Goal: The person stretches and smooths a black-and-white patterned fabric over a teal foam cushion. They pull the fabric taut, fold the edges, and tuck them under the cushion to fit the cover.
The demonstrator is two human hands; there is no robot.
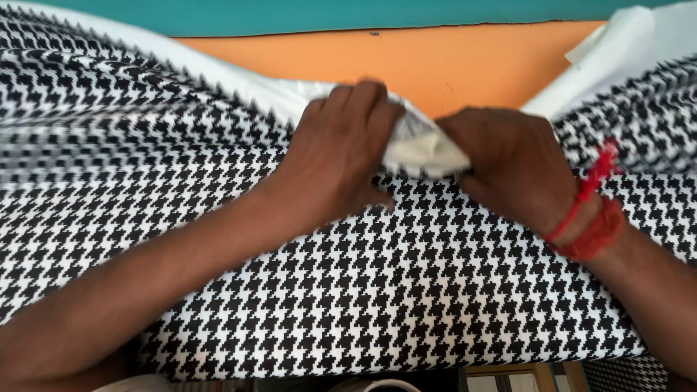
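A black-and-white houndstooth fabric lies spread across the work surface and fills most of the view. Its far edge is turned up, showing a plain white underside. My left hand presses on the cloth with its fingers curled over that folded white edge. My right hand pinches the same fold from the right side, close to the left hand. A red thread band wraps my right wrist.
An orange surface shows beyond the fabric, with a teal strip behind it. More white cloth bunches at the upper right. Some unclear objects sit at the bottom edge below the fabric.
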